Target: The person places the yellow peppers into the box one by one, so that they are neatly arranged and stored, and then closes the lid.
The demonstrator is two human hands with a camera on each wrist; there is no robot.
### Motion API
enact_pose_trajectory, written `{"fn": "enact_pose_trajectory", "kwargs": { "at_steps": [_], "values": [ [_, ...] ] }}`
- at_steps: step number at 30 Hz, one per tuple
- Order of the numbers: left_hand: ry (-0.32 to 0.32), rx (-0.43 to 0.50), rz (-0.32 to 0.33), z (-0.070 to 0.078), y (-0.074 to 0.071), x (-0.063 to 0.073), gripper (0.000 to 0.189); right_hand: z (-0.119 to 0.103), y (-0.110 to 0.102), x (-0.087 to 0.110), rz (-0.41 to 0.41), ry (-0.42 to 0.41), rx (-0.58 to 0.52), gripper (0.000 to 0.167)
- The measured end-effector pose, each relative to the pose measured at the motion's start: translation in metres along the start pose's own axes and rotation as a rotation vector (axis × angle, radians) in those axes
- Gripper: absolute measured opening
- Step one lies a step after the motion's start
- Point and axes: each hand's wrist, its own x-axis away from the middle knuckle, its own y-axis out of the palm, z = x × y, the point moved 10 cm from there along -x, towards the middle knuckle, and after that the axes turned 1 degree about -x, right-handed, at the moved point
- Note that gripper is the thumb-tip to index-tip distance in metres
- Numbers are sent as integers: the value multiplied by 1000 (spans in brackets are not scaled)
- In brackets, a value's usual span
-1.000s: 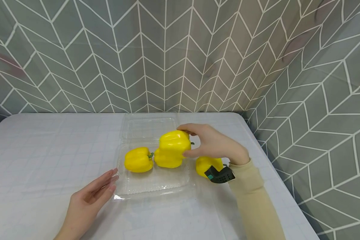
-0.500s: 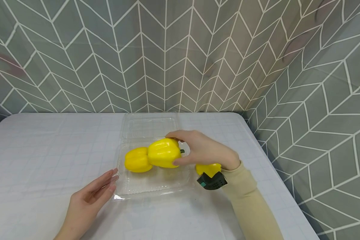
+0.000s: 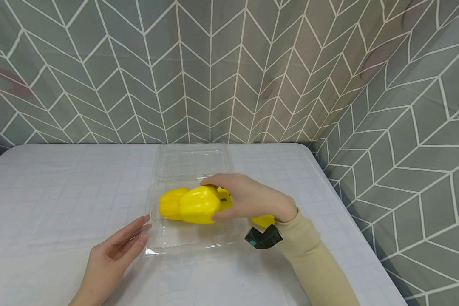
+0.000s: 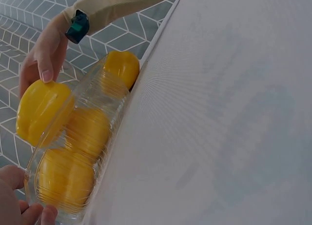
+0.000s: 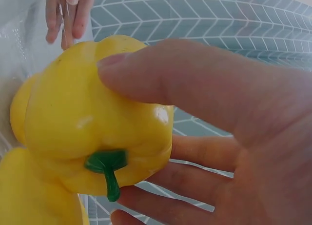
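My right hand (image 3: 248, 197) grips a yellow bell pepper (image 3: 199, 205) by its stem end, thumb on one side and fingers on the other. It hangs above the open clear plastic container (image 3: 195, 238), tilted in the right wrist view, its green stem (image 5: 107, 164) facing my palm. Two more peppers lie inside: one on the left (image 3: 170, 204), and another (image 3: 226, 199) partly hidden by the right hand. My left hand (image 3: 112, 257) touches the container's left rim with nearly straight fingertips (image 4: 46, 215).
A further yellow pepper (image 3: 263, 221) lies just right of the container, mostly behind the right wrist. The container's lid (image 3: 193, 163) lies folded back toward the table's far edge. A patterned curtain (image 3: 210, 72) hangs behind the table (image 3: 61, 191).
My right hand has carried the held pepper left and down, across the middle pepper and against the left one in view. The left hand and container have stayed in place.
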Motion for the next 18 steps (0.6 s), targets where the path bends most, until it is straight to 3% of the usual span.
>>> {"fn": "enact_pose_trajectory", "kwargs": {
  "at_steps": [13,18],
  "values": [
    [3,-42,-2,0,0,0,49,-9,18,-6,-48,-42,-51,62],
    [12,-40,2,2,0,0,50,-12,26,-10,-62,-60,-19,66]
  ]
}}
